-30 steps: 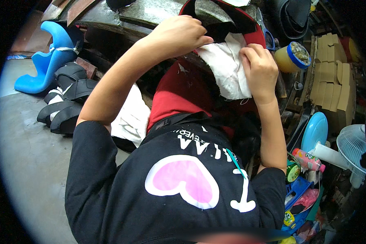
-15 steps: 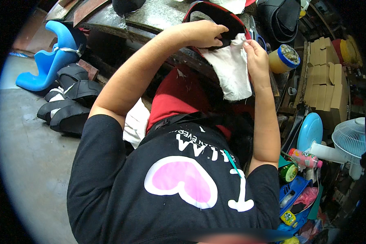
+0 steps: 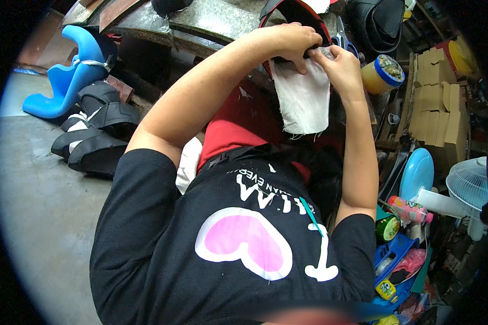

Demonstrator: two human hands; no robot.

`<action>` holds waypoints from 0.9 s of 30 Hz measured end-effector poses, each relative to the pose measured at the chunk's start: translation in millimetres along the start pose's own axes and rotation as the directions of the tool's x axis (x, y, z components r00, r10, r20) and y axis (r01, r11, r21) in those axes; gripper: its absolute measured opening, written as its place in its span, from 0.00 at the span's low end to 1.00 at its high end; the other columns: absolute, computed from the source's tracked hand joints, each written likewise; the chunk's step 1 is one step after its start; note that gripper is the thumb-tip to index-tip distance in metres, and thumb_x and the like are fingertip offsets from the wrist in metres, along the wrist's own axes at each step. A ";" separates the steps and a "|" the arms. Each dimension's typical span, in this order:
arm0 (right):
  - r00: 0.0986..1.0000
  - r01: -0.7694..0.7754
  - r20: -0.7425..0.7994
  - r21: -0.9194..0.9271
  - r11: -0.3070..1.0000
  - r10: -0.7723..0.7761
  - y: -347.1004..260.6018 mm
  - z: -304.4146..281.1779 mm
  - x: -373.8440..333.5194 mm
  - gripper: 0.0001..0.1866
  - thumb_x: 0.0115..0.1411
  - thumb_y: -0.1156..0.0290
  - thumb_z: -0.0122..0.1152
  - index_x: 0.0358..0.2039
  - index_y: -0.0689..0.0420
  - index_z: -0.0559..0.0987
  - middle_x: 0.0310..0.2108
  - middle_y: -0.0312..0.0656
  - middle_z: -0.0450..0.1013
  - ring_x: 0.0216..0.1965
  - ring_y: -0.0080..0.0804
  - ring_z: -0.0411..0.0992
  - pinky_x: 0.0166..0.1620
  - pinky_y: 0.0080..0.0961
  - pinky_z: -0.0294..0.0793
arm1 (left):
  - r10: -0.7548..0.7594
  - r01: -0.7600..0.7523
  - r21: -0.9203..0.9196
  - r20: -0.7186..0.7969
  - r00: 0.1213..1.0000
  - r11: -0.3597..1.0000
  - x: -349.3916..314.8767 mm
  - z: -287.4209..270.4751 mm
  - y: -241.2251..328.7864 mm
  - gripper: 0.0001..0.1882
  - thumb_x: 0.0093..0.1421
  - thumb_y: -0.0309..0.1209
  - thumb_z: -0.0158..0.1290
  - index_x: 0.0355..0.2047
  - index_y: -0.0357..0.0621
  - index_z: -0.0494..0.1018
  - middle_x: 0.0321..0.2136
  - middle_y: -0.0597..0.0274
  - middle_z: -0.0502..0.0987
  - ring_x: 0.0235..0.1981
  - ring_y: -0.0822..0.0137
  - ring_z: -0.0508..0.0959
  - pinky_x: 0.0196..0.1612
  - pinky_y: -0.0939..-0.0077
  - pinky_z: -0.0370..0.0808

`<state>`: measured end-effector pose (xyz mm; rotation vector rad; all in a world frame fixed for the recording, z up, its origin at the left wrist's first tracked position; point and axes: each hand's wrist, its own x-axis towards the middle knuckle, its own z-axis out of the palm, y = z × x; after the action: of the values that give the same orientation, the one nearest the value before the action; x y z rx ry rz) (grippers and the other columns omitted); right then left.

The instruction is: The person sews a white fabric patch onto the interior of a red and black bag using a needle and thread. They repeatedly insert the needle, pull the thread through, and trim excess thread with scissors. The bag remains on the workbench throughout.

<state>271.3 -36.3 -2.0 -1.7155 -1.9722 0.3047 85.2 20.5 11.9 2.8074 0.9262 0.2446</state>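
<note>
Since a moment ago the white cloth [image 3: 303,97] hangs lower and flatter off the stone surface [image 3: 222,19] edge — below the red-rimmed black piece [image 3: 293,13]. Left hand [image 3: 290,43] and right hand [image 3: 339,65] — fingers pinched shut on its top edge.

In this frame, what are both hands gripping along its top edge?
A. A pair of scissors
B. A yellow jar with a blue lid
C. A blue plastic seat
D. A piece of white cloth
D: the left hand and right hand pinch the top edge of the white cloth, which hangs down between them.
</note>
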 end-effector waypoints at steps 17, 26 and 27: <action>0.984 -0.133 -0.021 0.577 0.806 0.177 29.4 26.4 -6.1 0.15 0.62 0.61 0.68 0.33 0.63 0.80 0.18 0.43 0.73 0.21 0.19 0.66 0.27 0.27 0.69 | 0.051 -0.041 0.058 -0.195 0.979 0.997 -43.5 14.1 18.7 0.25 0.52 0.36 0.66 0.51 0.56 0.75 0.45 0.55 0.74 0.48 0.52 0.75 0.52 0.59 0.74; 0.958 -0.051 -0.255 0.285 0.957 0.127 7.4 18.8 -14.0 0.09 0.59 0.68 0.67 0.36 0.58 0.78 0.22 0.47 0.77 0.24 0.36 0.79 0.30 0.31 0.75 | 0.063 -0.059 0.033 -0.158 0.985 0.998 -40.5 2.4 17.5 0.18 0.53 0.38 0.64 0.45 0.57 0.81 0.38 0.57 0.72 0.45 0.54 0.75 0.50 0.62 0.74; 0.952 -0.015 -0.293 0.233 0.972 0.085 4.9 17.1 -14.7 0.08 0.60 0.68 0.67 0.36 0.57 0.78 0.23 0.48 0.78 0.25 0.41 0.80 0.30 0.34 0.76 | 0.066 -0.061 0.041 -0.152 0.986 0.997 -41.3 3.8 18.0 0.18 0.53 0.38 0.64 0.46 0.57 0.80 0.38 0.57 0.72 0.45 0.54 0.75 0.50 0.62 0.74</action>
<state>268.0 -47.1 -22.1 -1.5631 -1.6095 0.2590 63.6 -19.0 8.0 2.8875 0.8805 0.4629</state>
